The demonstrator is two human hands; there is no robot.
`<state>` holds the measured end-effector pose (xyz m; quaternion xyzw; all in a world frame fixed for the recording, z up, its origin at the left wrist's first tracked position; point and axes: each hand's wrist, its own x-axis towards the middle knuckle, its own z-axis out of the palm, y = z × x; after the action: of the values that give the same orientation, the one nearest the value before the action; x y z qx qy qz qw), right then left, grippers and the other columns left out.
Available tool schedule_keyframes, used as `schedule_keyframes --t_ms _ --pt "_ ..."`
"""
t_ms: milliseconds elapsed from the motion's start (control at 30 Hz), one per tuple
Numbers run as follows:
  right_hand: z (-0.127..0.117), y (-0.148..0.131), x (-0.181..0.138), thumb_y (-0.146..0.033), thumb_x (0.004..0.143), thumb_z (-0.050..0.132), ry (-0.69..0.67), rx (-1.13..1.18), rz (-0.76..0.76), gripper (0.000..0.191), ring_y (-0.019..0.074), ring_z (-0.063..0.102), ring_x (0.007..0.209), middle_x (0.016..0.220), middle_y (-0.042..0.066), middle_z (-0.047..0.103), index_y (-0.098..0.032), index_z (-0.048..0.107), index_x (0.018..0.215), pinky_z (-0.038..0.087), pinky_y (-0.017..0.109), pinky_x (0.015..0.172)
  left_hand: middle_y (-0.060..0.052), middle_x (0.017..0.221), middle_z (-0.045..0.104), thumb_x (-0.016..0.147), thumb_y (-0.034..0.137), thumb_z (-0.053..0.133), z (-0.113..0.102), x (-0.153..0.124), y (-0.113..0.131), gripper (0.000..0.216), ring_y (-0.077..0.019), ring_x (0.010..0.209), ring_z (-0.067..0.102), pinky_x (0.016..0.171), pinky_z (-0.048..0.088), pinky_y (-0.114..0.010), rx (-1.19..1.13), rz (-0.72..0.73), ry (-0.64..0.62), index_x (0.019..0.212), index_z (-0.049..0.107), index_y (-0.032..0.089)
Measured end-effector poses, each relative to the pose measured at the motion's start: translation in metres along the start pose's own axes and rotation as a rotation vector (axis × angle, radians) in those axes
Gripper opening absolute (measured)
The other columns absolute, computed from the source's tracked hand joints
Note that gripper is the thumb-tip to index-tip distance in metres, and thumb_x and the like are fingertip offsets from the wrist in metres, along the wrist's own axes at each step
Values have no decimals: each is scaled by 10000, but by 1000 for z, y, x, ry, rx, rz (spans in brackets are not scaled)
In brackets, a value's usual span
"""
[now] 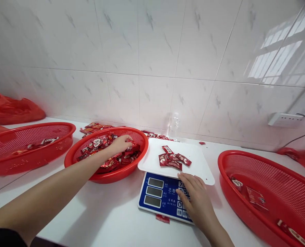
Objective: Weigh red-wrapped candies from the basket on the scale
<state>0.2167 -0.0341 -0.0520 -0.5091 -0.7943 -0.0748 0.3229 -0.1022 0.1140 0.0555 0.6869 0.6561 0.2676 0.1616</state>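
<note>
My left hand [120,144] reaches into a round red plastic basket [119,176] heaped with small shiny red snack packets [112,164]. Its fingers curl down among the packets at the basket's right side; what they grip is hidden. Several red packets [173,157] lie in a loose group on the white tray [151,156] of a digital scale. My right hand [197,195] rests open over the keypad of the blue scale panel [165,192], fingers stretched out and fingertips by the tray's front edge. The three grey displays [154,192] show no readable digits.
A red basket [232,192] with a few packets stands at right, another [65,137] at left. Loose packets [96,127] lie along the wall near a clear plastic bottle [174,127]. Red bags [16,109] sit back left. A power strip [286,120] is on the wall.
</note>
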Motion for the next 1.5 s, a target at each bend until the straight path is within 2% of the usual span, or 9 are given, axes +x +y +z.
schedule_keyframes --t_ms 100,200,300,433,600,767,1033,1300,1500 --pt "0 0 0 -350 917 452 1 -1 -2 368 236 538 1134 1221 58 605 -231 480 1265 376 468 994 -33 821 656 741 263 516 2 0 15 258 -147 609 594 519 452 -231 -141 36 19 969 576 159" --pt "1 1 0 -350 920 448 9 3 -12 366 242 541 1127 1219 65 605 -232 477 1264 375 474 989 -35 873 651 768 259 517 18 -7 36 245 -156 744 623 628 495 -239 -298 208 -27 988 560 161" --pt "4 3 -2 -355 919 444 21 10 -28 369 251 550 1114 1202 77 612 -232 476 1266 391 479 968 -26 853 648 774 245 543 41 -17 56 286 -168 781 623 693 502 -265 -170 340 -117 1052 554 175" --pt "8 6 -5 -362 908 460 49 -2 -55 381 257 559 1102 1189 78 618 -231 474 1266 415 486 943 -66 1086 622 783 184 542 69 -25 77 384 -223 952 602 829 478 -333 111 457 -201 1166 526 208" --pt "10 8 -5 -368 902 463 67 -21 -69 393 257 565 1093 1194 75 617 -241 470 1275 434 481 927 -101 1328 466 810 120 476 85 -31 86 493 -243 1117 533 947 431 -367 132 460 -200 1293 426 201" --pt "8 6 -4 -360 909 462 18 -2 -43 395 249 545 1111 1211 68 605 -234 453 1283 415 476 947 -73 1276 527 890 190 427 83 -62 78 351 -182 1181 484 1032 374 -316 -151 554 -6 1238 477 187" --pt "6 3 -2 -363 905 474 25 5 -30 386 248 548 1120 1209 63 610 -244 469 1272 406 476 963 -53 950 630 868 130 477 95 -126 35 287 -161 877 601 802 497 -295 -230 772 268 1139 499 223" --pt "4 -3 2 -367 900 479 32 15 47 350 245 558 1119 1198 55 626 -254 532 1226 422 475 965 5 779 617 851 126 500 104 -131 24 334 -107 635 572 626 490 -220 -301 805 162 1161 470 248" --pt "-19 0 21 -425 900 444 -83 210 292 380 225 563 1126 1229 52 609 -266 526 1235 510 395 875 38 700 563 868 140 480 106 -127 19 343 -91 576 518 579 461 -199 -396 752 85 1187 441 261"
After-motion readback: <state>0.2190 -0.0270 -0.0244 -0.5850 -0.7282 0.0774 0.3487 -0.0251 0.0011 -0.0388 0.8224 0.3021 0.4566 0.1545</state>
